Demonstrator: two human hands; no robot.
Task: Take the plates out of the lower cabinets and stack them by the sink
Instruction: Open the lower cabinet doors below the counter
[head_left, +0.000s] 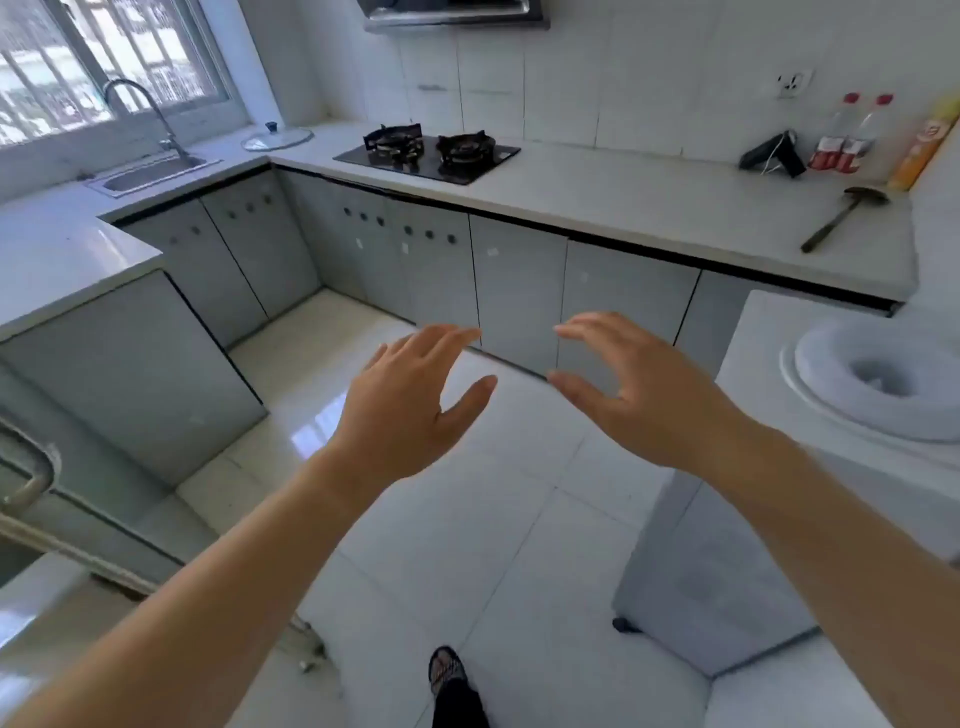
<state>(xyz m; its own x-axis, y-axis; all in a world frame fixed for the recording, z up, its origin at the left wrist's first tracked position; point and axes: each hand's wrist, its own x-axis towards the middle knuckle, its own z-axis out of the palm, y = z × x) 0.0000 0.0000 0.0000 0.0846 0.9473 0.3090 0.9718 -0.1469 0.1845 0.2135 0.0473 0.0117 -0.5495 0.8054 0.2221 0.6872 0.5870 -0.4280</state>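
**Now both hands hang bare before closed cabinet doors**

Nearest, at the bottom edge, a foot in a dark open shoe (447, 670) stands on the pale tiled floor (467, 519). Two bare forearms reach forward from the lower corners. The left hand (410, 400) and right hand (639, 395) float side by side above the floor, a gap between them, thumbs pointing toward each other. Both are spread wide with the fingers gently curved, and neither holds or touches anything.

At the right stands a white appliance (727, 571) with a round opening on top. Past the hands run the grey lower cabinets (519, 296), turning the corner to the left; every door in view is closed, so the plates cannot be seen.

On the white countertop (623, 208) above them lies a dark ladle (841, 215) near the right end. Behind it are a black object with a white cable (774, 156), two clear red-capped bottles (841, 135) and a yellow bottle (922, 145). A black two-burner gas hob (426, 156) is set in further left, beneath a range hood (452, 13).

A glass pot lid (278, 137) rests in the far corner. The steel sink (150, 174), with its curved faucet (150, 111), sits at the far left under the barred window (104, 57), well apart from both hands.
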